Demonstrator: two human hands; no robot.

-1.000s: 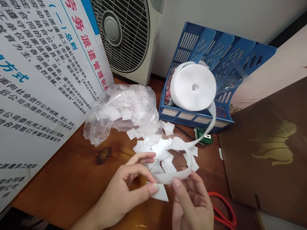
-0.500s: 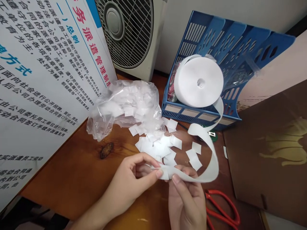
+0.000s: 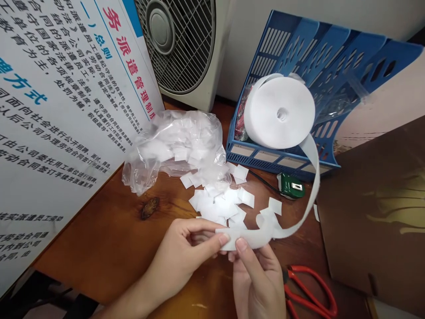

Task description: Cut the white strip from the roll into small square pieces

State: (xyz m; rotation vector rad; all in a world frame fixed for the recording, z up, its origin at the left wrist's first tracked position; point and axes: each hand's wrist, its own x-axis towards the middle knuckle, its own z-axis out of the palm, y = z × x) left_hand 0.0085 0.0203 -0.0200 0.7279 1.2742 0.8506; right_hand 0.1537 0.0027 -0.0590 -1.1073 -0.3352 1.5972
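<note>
A white strip (image 3: 254, 238) runs from a large white roll (image 3: 280, 110) down to my hands. My left hand (image 3: 195, 252) pinches the strip's free end between thumb and fingers. Just right of it, my right hand (image 3: 257, 270) grips the same strip, thumb on top and fingers beneath. Past my right hand the strip curls and loops up to the roll. Beyond my hands lies a loose pile of small white squares (image 3: 219, 206). Red-handled scissors (image 3: 312, 292) rest beside my right hand, their blades hidden.
A clear plastic bag (image 3: 179, 141) of white squares lies behind the pile. The roll sits in a blue file rack (image 3: 265, 155). A green tape measure (image 3: 291, 186) is in front of the rack. A box fan (image 3: 186, 48), a printed board (image 3: 73, 110) and a brown box (image 3: 375, 217) border the wooden table.
The strip has shifted in my fingers, its broad face now flat toward me. Its loop has swung lower and right, uncovering the tape measure. The view has shifted slightly.
</note>
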